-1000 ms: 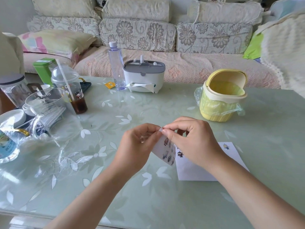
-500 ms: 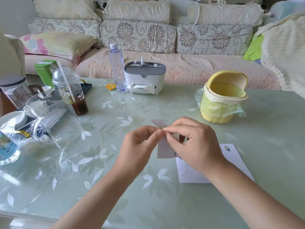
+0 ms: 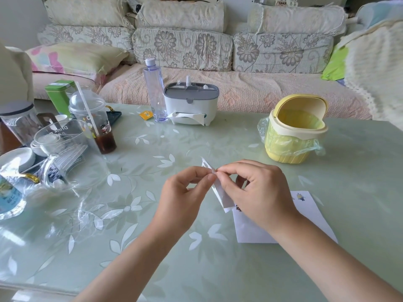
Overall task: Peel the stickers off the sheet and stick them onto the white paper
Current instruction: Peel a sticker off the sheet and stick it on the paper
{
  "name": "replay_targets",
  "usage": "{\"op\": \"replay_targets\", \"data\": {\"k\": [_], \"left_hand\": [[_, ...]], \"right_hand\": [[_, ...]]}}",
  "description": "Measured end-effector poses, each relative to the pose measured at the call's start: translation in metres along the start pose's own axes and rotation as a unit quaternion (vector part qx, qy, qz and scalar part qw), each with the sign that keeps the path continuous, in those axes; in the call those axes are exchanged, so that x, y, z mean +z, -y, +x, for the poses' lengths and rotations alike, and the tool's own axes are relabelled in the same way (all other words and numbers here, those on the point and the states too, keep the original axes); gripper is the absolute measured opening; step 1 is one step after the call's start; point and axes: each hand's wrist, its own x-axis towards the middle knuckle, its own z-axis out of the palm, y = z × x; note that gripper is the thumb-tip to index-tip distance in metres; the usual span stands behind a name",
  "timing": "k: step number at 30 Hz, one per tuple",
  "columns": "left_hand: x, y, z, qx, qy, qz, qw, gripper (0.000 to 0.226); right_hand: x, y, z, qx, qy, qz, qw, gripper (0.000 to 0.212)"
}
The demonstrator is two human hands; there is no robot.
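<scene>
— Hands first: how do we find them?

— Our left hand has thumb and forefinger closed in a tight pinch on the upper edge of the sticker sheet. Our right hand pinches the same spot from the other side, fingertips meeting the left's. Its other fingers curl loosely behind.

— And the sheet itself?

— We hold it up off the table, between the two hands. It stands nearly on edge, with its plain white side towards us and its top corner sticking up above our fingertips. Whether a sticker has come loose under the pinch we cannot tell; it is too small.

— Where is the white paper?

— It lies flat on the table just to the right of the sheet, partly under our right hand and forearm. One sticker sits near its far right corner. A second dark one peeks out at the near edge of our right hand.

— What else is about?

— A yellow bin stands beyond the right hand with its lid tipped open. A tissue box and a clear bottle stand side by side at the far edge. A cup with a straw stands to the left.
</scene>
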Motion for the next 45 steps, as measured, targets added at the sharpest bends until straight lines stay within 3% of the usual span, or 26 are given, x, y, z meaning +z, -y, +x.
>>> {"op": "replay_targets", "data": {"k": [3, 9, 17, 23, 27, 32, 42, 45], "left_hand": [[0.0012, -0.0003, -0.0006, -0.009, 0.004, 0.007, 1.000, 0.012], [0.0013, -0.0004, 0.0003, -0.039, 0.010, -0.064, 0.997, 0.014], [0.0044, -0.0006, 0.0016, -0.012, -0.009, 0.002, 1.000, 0.014], [0.0093, -0.0020, -0.0010, -0.021, 0.003, -0.019, 1.000, 0.019], [0.0094, -0.0073, -0.0018, -0.055, 0.008, -0.078, 0.995, 0.023], [0.0082, -0.0065, -0.0010, -0.051, 0.000, -0.070, 0.996, 0.020], [0.0073, -0.0049, 0.0015, -0.045, -0.003, -0.048, 0.998, 0.019], [0.0080, -0.0034, 0.0036, -0.032, -0.012, -0.028, 0.999, 0.023]], "right_hand": [[0.0007, 0.0009, -0.0008, -0.025, -0.002, -0.045, 0.999, 0.011], [-0.0021, -0.0060, 0.0025, 0.020, 0.042, 0.043, 0.998, 0.023], [-0.0015, -0.0050, 0.0004, 0.032, 0.031, 0.038, 0.998, 0.022], [0.0029, -0.0049, -0.0017, -0.083, -0.044, -0.104, 0.990, 0.013], [0.0046, -0.0087, -0.0003, -0.173, -0.084, -0.138, 0.972, 0.017], [0.0060, -0.0070, -0.0019, -0.077, -0.042, -0.074, 0.993, 0.010], [0.0058, -0.0075, -0.0013, -0.036, 0.004, -0.016, 0.999, 0.013], [0.0045, -0.0067, 0.0001, 0.028, 0.035, 0.032, 0.998, 0.017]]}}
